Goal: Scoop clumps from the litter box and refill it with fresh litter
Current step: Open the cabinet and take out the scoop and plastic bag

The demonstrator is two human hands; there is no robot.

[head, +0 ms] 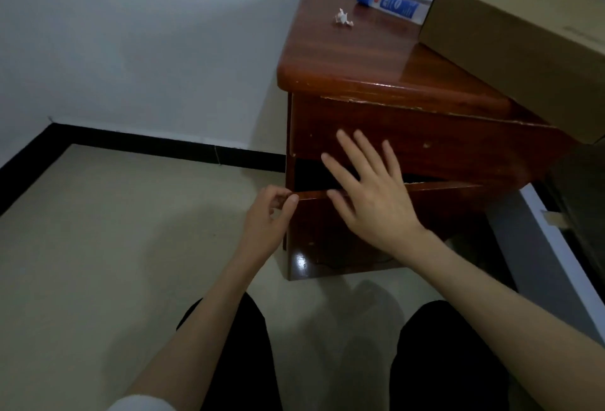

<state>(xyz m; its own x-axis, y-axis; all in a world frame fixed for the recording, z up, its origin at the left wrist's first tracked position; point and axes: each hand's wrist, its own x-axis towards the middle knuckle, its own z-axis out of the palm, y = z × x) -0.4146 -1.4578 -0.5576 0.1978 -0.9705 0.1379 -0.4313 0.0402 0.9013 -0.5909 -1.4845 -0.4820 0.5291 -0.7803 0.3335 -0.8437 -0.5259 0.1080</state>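
A white wall [131, 34] fills the far side of the room, edged at the bottom by a black skirting strip [163, 145] above a pale tiled floor [114, 230]. Against the wall stands a reddish wooden nightstand [376, 60], glossy and chipped along its front edge. Its lower drawer [376, 214] is pulled out a little, leaving a dark gap under the upper drawer front [442, 138]. A brown cardboard box [523, 43] sits on the right part of the top, overhanging the edge. Beside it lies a tube with a blue cap [389, 3], and nearer the middle a small scrap of crumpled white paper [342, 17].

The person crouches in front, dark trousers [442, 361] at the bottom of view. The right hand [373, 194] is spread wide and flat, fingers straight, over the gap and the top edge of the lower drawer, holding nothing. The left hand [268, 217] has its fingers curled, thumb and fingertips pinching the left corner of that drawer's top edge.

No litter box, scoop or litter is in sight here.
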